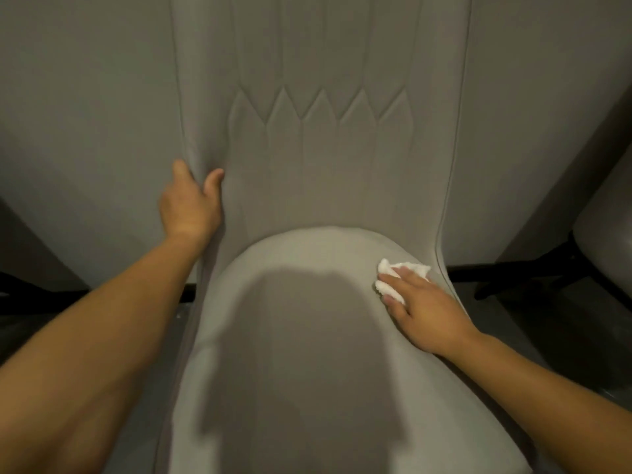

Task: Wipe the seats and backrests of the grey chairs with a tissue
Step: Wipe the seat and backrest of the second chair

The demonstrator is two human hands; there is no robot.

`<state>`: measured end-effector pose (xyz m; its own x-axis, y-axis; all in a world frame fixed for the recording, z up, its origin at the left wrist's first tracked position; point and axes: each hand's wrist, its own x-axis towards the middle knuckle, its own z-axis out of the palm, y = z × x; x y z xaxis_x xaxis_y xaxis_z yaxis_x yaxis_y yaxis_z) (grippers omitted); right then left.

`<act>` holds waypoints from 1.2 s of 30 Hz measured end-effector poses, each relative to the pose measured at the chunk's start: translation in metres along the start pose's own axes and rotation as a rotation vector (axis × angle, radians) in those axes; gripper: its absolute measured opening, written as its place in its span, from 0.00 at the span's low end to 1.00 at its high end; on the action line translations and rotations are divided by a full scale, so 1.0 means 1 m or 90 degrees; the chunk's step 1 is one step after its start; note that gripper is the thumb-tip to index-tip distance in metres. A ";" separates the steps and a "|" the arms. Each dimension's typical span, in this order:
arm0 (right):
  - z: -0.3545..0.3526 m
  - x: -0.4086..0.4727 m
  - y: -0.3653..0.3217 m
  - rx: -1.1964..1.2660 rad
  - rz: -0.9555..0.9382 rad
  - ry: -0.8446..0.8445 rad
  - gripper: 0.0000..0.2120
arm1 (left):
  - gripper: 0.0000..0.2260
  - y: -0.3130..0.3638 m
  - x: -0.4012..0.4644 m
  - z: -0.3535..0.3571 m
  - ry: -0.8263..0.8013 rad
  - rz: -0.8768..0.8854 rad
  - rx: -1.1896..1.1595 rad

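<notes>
The right hand (419,302) presses a crumpled white tissue (393,280) flat-fingered onto the seat (307,261) near its right rear edge. The left hand (189,203) grips the backrest (318,148) edge, steadying the chair. Best to sweep in overlapping strokes, keeping pressure even.

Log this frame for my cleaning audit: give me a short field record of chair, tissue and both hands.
chair: grey upholstered, seat and stitched backrest facing the camera
tissue: white, crumpled tissue on the seat's rear right edge
right hand: right hand pressing the tissue flat on the seat with straight fingers
left hand: left hand gripping the backrest's left edge, thumb in front
surroundings: part of another grey chair at right
</notes>
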<state>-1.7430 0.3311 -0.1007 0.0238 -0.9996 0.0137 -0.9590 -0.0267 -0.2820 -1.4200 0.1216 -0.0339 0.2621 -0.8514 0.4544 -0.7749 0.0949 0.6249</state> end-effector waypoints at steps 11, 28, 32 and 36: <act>-0.115 0.171 -0.148 0.063 -0.337 0.492 0.19 | 0.20 -0.003 -0.002 0.007 0.043 0.006 -0.003; -0.149 0.300 -0.214 -0.550 -0.650 0.489 0.26 | 0.19 -0.012 -0.004 0.024 0.124 0.025 -0.054; -0.226 0.313 -0.179 -0.476 -0.389 0.534 0.29 | 0.22 -0.012 -0.004 0.024 0.116 0.022 -0.051; -0.258 0.306 -0.148 -0.453 -0.222 0.555 0.30 | 0.21 -0.011 -0.006 0.023 0.129 0.030 -0.047</act>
<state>-1.6665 0.0313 0.1932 0.3794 -0.5895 0.7131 -0.8870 -0.0125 0.4616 -1.4264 0.1133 -0.0581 0.3434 -0.7243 0.5980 -0.7465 0.1759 0.6417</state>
